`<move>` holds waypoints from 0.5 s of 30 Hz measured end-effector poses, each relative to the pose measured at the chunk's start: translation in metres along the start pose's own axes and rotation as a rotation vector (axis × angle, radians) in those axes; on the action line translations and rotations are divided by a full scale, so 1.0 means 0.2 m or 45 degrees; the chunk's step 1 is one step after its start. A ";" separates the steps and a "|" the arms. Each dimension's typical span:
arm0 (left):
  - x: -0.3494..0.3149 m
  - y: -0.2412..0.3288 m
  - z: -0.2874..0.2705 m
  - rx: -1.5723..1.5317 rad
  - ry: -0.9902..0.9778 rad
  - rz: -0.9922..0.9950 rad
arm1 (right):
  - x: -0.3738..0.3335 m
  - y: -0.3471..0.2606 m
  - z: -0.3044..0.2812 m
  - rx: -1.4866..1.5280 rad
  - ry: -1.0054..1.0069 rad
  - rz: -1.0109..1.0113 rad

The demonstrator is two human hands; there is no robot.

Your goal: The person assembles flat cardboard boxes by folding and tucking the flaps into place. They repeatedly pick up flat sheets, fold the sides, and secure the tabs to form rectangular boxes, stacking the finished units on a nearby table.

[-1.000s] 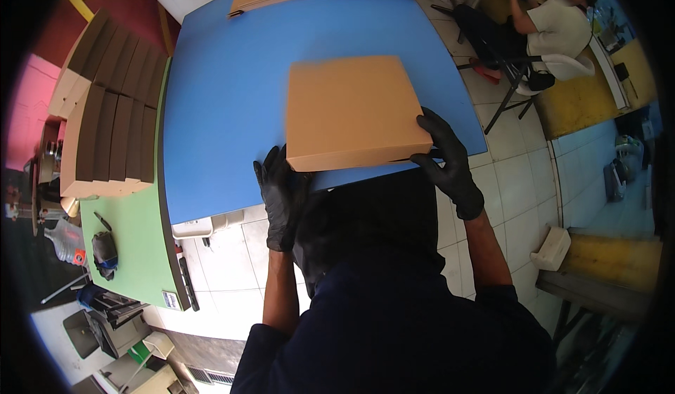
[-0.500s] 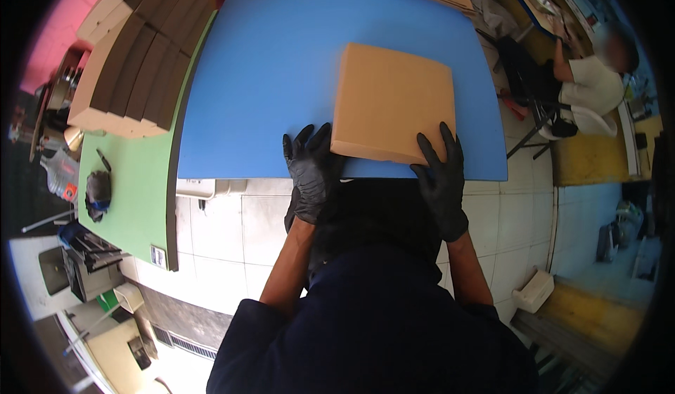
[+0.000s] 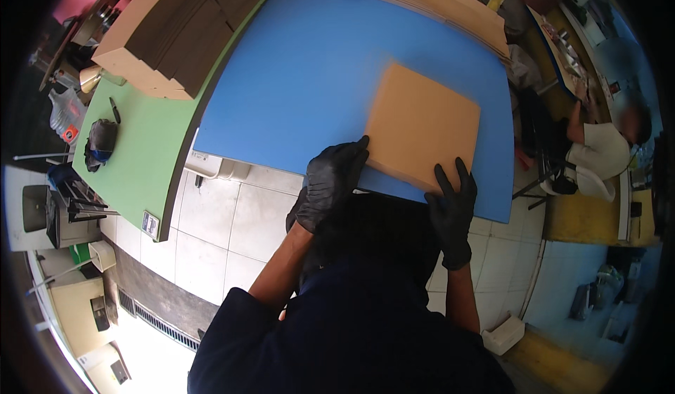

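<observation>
A flat, square brown cardboard box (image 3: 425,127) lies slightly skewed on the blue table (image 3: 281,92), by its near edge. My left hand (image 3: 332,183), in a black glove, is at the box's near left corner. Its fingers are stretched out close together, and the fingertips touch the box's left side. At the near right corner is my right hand (image 3: 453,215), gloved in black too. Two of its fingers reach up over the box's edge, spread apart, with the thumb by the near side. Neither hand is wrapped round the box.
Flat brown cardboard (image 3: 436,7) lies along the table's far edge. To the left, a green table (image 3: 133,162) carries stacked brown boxes (image 3: 176,35), a dark cloth bundle (image 3: 102,143) and a black pen-like item (image 3: 114,110). A seated person (image 3: 598,148) works at the right.
The whole view has turned, so the tables appear slanted. My left hand's fingers have come together and reached the box's side. My right hand stays at the near right corner.
</observation>
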State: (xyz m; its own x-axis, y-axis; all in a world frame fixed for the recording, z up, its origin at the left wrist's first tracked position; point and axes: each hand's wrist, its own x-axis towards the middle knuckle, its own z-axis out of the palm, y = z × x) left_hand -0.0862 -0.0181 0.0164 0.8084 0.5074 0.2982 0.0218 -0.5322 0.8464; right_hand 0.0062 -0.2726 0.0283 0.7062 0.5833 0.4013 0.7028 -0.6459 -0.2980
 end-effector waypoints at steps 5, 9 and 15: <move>-0.04 -0.03 -0.06 -0.086 0.188 -0.212 | -0.01 -0.13 -0.03 0.189 0.016 -0.090; -0.05 0.00 -0.22 -0.952 0.501 -0.346 | 0.06 -0.28 -0.04 0.248 0.096 -0.334; -0.08 0.03 -0.64 -1.094 0.849 -0.075 | 0.43 -0.49 -0.16 -0.026 0.248 -0.965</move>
State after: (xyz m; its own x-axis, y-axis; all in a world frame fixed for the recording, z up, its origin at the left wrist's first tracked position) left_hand -0.1737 0.0580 0.0735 0.3319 0.9203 0.2072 -0.5784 0.0250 0.8154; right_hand -0.0040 -0.1746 0.1202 0.0049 0.7733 0.6340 0.9842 -0.1158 0.1336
